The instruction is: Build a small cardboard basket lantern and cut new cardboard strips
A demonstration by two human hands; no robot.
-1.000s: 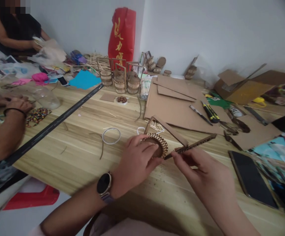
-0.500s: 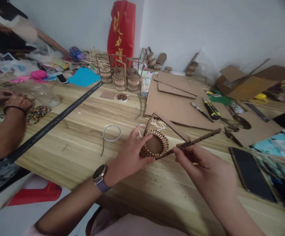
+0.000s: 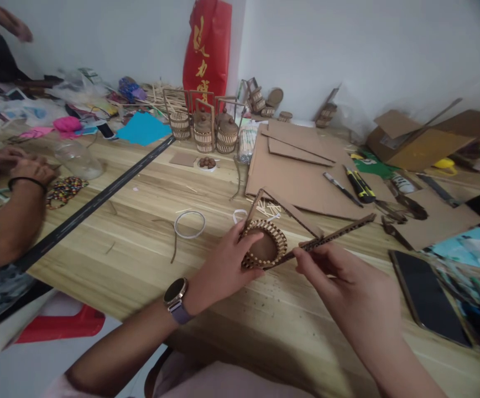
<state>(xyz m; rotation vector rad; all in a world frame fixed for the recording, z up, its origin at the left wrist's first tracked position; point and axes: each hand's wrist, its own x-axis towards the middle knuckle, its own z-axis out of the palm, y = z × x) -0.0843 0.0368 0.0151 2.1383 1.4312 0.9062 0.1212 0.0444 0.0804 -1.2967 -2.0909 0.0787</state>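
Note:
A small round basket (image 3: 267, 247) of brown cardboard and pale sticks sits on the wooden table in front of me. My left hand (image 3: 234, 257), with a watch on its wrist, wraps round the basket's left side, thumb over the rim. A bent cardboard strip (image 3: 292, 210) rises beside the basket like an angular handle, and its lower part runs along the basket's right side. My right hand (image 3: 343, 276) pinches this strip near its joint, where a corrugated end sticks out to the right. The fingers under the strip are partly hidden.
Beyond the basket lie short sticks (image 3: 268, 208), a white ring (image 3: 189, 224) and cardboard sheets (image 3: 290, 177) with a yellow-black cutter (image 3: 360, 185). Finished baskets (image 3: 204, 135) stand at the back. A phone (image 3: 428, 298) lies at right. At left, a co-worker's hands (image 3: 32, 170) are near beads.
My left hand has shifted slightly right, its fingers now closer round the basket and the thumb further over the rim. A person at the far left has moved an arm upward.

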